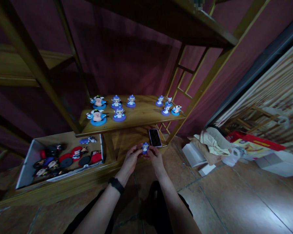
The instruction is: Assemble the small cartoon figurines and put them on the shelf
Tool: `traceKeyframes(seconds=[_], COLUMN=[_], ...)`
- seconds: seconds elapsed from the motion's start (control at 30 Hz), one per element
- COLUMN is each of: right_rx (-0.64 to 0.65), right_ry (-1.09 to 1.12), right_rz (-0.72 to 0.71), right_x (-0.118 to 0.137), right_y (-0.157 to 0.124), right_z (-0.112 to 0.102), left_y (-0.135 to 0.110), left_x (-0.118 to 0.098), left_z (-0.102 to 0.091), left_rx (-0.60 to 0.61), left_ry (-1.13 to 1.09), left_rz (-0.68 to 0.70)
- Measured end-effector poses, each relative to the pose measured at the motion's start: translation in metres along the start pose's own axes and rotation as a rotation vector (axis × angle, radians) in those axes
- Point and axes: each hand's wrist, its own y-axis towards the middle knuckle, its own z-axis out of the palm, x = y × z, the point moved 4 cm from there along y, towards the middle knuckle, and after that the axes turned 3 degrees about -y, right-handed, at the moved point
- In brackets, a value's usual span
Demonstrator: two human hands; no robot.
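A: Step, quick?
B: Handling one piece, I'd judge. Purple figurine (145, 148), in both hands, in front of the shelf (144, 112) and lower than its top face.
A: Left hand?
B: Left hand (131, 158): mostly closed, thumb and fingers bent in on the figurine's left side. Light pinch, not a fist.
A: Right?
B: Right hand (155, 158): same, curled in from the other side, fingertips on the figurine. Undersides hidden, can't tell how the lower fingers sit.
A: Around it?
B: Phone (155, 138) lying below the shelf, on the lower board (127, 139), just beyond the right hand. Open box (24, 169) of red and black figures (76, 153) below the shelf's left end.
A: On the shelf?
B: Pig figures (97, 117) at its left end, purple figures (119, 114) beside them, a mixed cluster (166, 110) at its right end.
A: Next move calls for?
B: My guess: a steady fingertip hold, figurine upright. If it goes up to the shelf, lift past the front edge without knocking neighbours.
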Motion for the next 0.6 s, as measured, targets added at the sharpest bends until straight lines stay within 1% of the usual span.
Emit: traceKeyframes(seconds=[0.13,0.27,0.6], right_rx=[0.022,0.04,0.022], right_ry=[0.084,0.123,0.154], right_rz=[0.023,0.068,0.097], right_x=[0.003,0.001,-0.003], right_y=[-0.004,-0.006,-0.006], right_z=[0.002,0.001,0.001], left_y=[-0.002,-0.001,0.003], left_x=[-0.001,0.0,0.011], left_z=[0.003,0.003,-0.004], left_rx=[0.062,0.127,0.105], left_ry=[-0.025,0.017,0.034], left_rz=[-0.016,-0.018,-0.046])
